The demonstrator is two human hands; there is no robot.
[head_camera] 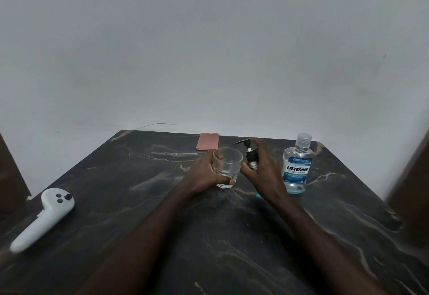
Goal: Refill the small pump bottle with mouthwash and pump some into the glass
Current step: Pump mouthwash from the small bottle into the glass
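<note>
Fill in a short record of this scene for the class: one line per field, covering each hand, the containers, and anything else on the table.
left hand: wrapped around the glass, which stands on the table
right hand: gripping the pump bottle, nozzle pointing toward the glass
glass contents: looks nearly empty; hard to tell
mouthwash bottle: upright, cap on, right of the hands
pink cloth: folded, at the far edge
white controller: lying at the near left
</note>
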